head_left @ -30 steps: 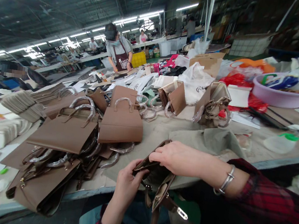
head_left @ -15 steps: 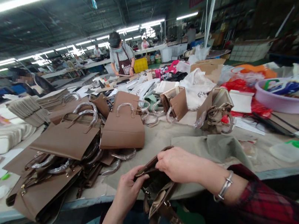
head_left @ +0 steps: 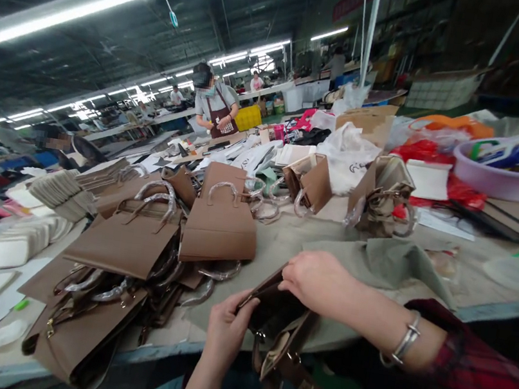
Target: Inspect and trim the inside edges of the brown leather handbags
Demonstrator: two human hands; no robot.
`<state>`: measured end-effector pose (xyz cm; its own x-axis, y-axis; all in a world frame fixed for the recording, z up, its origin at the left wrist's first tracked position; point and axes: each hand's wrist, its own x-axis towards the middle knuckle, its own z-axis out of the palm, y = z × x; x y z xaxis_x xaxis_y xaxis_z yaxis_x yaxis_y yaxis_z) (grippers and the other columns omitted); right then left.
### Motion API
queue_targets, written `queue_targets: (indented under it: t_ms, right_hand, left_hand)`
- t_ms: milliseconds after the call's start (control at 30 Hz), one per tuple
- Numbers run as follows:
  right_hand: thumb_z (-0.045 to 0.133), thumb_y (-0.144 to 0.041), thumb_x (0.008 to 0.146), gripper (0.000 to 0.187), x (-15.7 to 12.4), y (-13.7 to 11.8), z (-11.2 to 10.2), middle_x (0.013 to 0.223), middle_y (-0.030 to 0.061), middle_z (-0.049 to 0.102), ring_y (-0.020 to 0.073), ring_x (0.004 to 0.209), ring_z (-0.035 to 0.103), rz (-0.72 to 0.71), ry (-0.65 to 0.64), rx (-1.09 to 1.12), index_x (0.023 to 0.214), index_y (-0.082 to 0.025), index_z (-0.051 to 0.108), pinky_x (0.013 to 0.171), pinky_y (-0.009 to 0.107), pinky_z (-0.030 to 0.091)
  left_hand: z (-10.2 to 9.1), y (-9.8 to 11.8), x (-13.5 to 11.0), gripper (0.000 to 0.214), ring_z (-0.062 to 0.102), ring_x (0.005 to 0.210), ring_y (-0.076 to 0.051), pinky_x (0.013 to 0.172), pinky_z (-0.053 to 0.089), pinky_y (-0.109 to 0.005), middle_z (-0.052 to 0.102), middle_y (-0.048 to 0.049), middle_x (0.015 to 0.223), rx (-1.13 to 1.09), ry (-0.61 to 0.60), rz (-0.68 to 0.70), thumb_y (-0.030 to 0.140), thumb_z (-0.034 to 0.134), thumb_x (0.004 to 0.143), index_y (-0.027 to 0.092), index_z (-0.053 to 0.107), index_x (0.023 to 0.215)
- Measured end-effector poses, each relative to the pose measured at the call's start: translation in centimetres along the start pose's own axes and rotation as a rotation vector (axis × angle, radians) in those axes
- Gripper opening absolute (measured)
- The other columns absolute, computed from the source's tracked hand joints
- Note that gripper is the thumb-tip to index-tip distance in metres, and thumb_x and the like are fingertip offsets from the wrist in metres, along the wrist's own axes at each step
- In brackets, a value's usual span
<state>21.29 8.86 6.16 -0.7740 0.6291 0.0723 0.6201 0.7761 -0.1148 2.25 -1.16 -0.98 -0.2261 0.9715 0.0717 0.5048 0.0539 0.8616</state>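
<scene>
A brown handbag (head_left: 298,346) is held at the table's front edge, its mouth spread toward me and its dark inside showing. My left hand (head_left: 228,323) pinches the rim at the bag's left corner, thumb on the inner side. Farther along that same rim, my right hand (head_left: 312,280) grips the edge, its fingers curled over and partly hidden. Metal fittings and a strap hang down at the bag's near side. Left of my hands lies a heap of similar brown handbags (head_left: 219,231), their handles wrapped in clear plastic.
Stacked pale padded pieces (head_left: 12,245) stand at the far left. Two more bags stand behind, one a brown bag (head_left: 316,187). On the right are a purple basin (head_left: 500,178), a green-capped bottle (head_left: 516,268) and grey cloth (head_left: 381,261). A co-worker (head_left: 216,107) stands across the table.
The whole view has shifted slightly, so things sit a little farther right. Both hands keep their hold on the bag's rim. The co-worker's hands have moved closer to the body.
</scene>
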Motion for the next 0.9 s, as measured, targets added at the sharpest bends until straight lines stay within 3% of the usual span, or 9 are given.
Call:
queue_targets:
  t_ms: [400, 900]
  right_hand:
    - [0.057, -0.028, 0.086, 0.022, 0.4, 0.5, 0.3, 0.075, 0.0083, 0.070, 0.0220, 0.074, 0.061, 0.064, 0.091, -0.027, 0.073, -0.018, 0.071, 0.058, 0.028, 0.037]
    - [0.054, -0.030, 0.088, 0.027, 0.5, 0.2, 0.6, 0.076, 0.0117, 0.070, 0.0206, 0.076, 0.063, 0.112, 0.071, -0.015, 0.076, -0.014, 0.071, 0.062, 0.027, 0.040]
  left_hand:
    - [0.3, 0.5, 0.3, 0.030, 0.066, 0.076, -0.019, 0.067, 0.051, -0.024, 0.074, -0.0030, 0.082, 0.020, 0.063, -0.030, 0.039, 0.058, 0.081, 0.016, 0.074, 0.091]
    - [0.4, 0.8, 0.2, 0.030, 0.060, 0.068, -0.016, 0.061, 0.046, -0.021, 0.068, -0.0012, 0.072, 0.044, 0.025, -0.020, 0.040, 0.056, 0.083, 0.015, 0.073, 0.087]
